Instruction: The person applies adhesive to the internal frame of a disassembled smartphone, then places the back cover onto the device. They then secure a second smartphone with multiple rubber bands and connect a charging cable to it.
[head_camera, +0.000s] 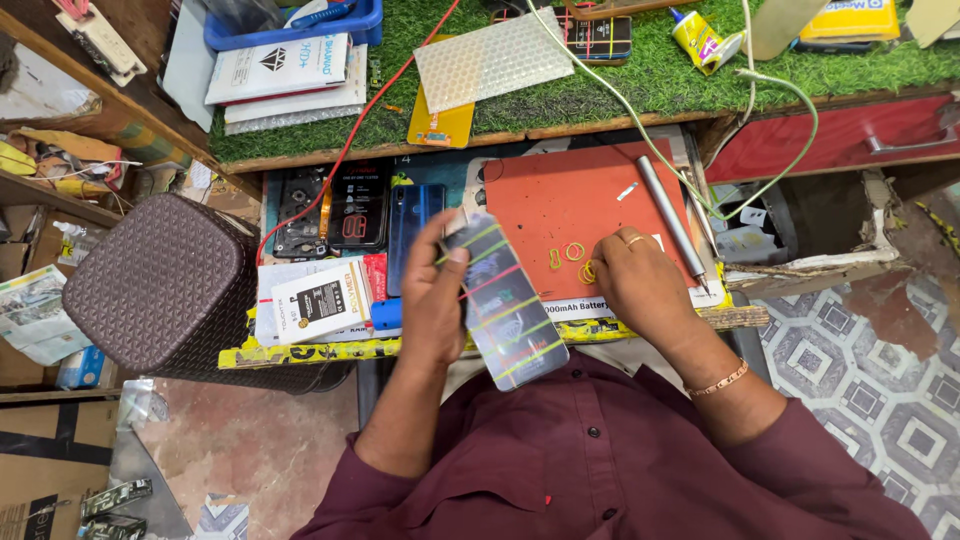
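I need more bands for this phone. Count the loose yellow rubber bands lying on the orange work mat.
3. One small yellow rubber band lies left, a round one beside it, and a third under the right hand fingertips on the orange work mat. The hand may hide more.

1. Phone (505, 310) sits in the left hand (432, 300), over the bench's near edge.
2. Right hand (640, 285) rests on the mat (580, 200), just right of the phone, touching the rubber bands (573, 252).
3. Stool (160, 285) is well off left.
4. Tube (670, 215) lies on the mat's right side.
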